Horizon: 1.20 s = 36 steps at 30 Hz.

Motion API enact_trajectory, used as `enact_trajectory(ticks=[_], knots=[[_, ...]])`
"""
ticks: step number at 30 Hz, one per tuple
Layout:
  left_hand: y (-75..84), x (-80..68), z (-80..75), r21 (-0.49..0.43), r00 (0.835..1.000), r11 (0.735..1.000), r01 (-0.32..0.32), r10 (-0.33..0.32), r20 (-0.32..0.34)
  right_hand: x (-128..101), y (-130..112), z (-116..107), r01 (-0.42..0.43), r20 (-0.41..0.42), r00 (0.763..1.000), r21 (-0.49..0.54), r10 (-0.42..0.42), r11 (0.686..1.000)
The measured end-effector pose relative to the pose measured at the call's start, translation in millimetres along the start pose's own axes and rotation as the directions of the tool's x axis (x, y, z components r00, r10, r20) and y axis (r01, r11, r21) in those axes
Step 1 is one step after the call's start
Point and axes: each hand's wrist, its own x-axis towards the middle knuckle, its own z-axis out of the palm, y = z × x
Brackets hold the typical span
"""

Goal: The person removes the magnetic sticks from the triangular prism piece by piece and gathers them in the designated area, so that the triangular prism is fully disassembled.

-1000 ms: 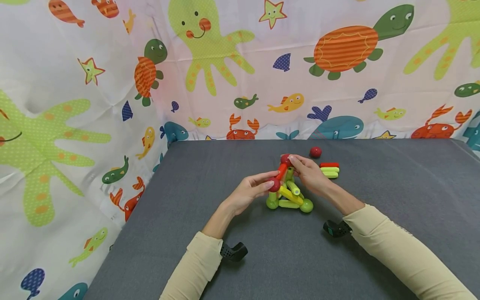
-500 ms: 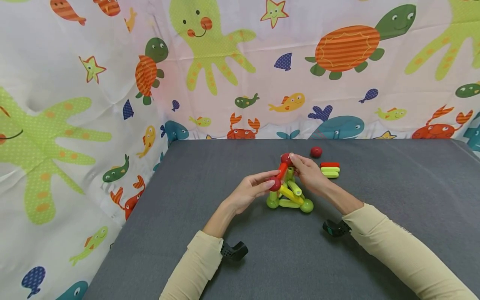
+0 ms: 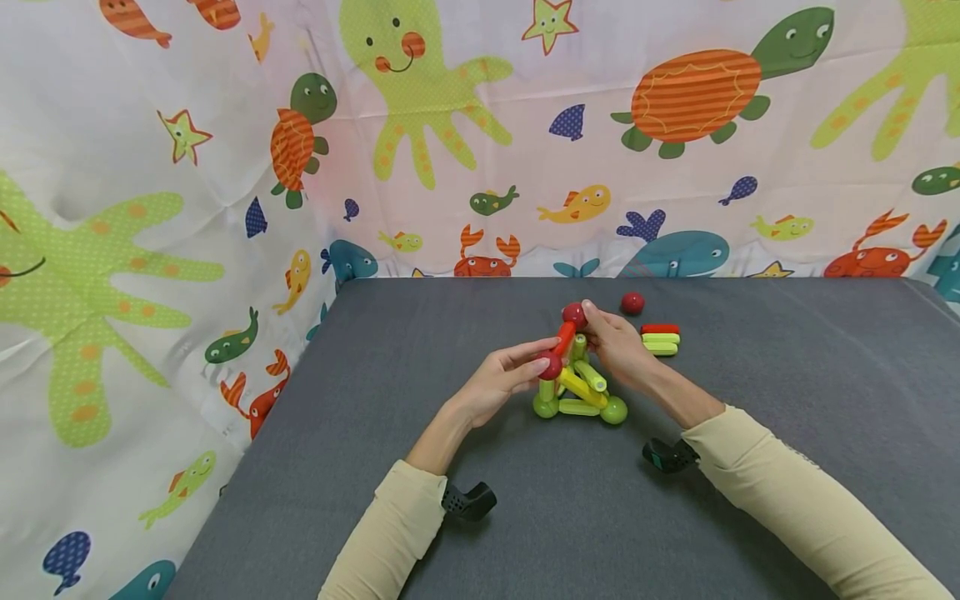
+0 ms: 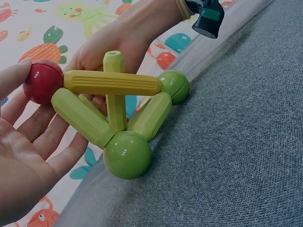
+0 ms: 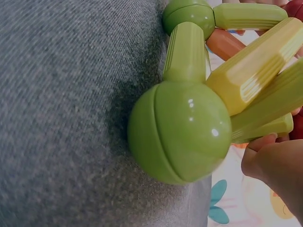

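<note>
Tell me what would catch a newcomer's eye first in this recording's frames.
First, the small stick-and-ball toy frame of green, yellow and red pieces in the middle of the grey table, with both hands on it. The left hand pinches a red ball on its near side, and the right hand pinches the top red ball. Behind hangs a bright sea-creature cloth.

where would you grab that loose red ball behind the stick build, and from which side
Take the loose red ball across its middle with thumb and fingertip, coming straight down from above. It sits alone on the grey mat, clear of the stack of sticks in front of it, so its sides are open. Round and smooth, it would probably roll under a sideways push.
</note>
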Motion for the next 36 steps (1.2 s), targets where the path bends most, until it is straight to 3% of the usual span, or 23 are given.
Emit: enact_trajectory(ticks=[7, 14, 17, 23, 26, 36], knots=[[0.2, -0.9, -0.3, 0.004, 1.0, 1.0, 0.014, -0.014, 0.005, 0.6, 1.8, -6.7, 0.0, -0.059, 0.998, 0.182, 0.011, 0.983], [1.0, -1.4, -0.7, 0.021, 1.0, 1.0, 0.01, -0.01, 0.012, 3.7, 2.8, -14.3, 0.015, -0.05, 0.999, 0.153, -0.007, 0.988], [1.2, -1.3, -0.5, 0.021, 1.0, 1.0, 0.01, -0.01, 0.016, 3.5, 1.8, -17.3, 0.003, -0.063, 0.998, 0.195, 0.009, 0.981], [1.2, -1.1, -0.4, 0.016, 1.0, 1.0, 0.017, -0.017, 0.007, 1.6, -2.1, -24.2, -0.02, -0.09, 0.994, 0.419, 0.063, 0.908], [1.0, -1.0, -0.5, 0.014, 1.0, 1.0, 0.02, -0.02, 0.002, 1.9, -4.0, -28.1, -0.021, -0.112, 0.99, 0.482, 0.086, 0.876], [1.7, -1.9, -0.3, 0.009, 1.0, 1.0, 0.019, -0.019, 0.008, 2.8, -7.1, -46.3, -0.011, -0.15, 0.984, 0.501, 0.099, 0.866]])
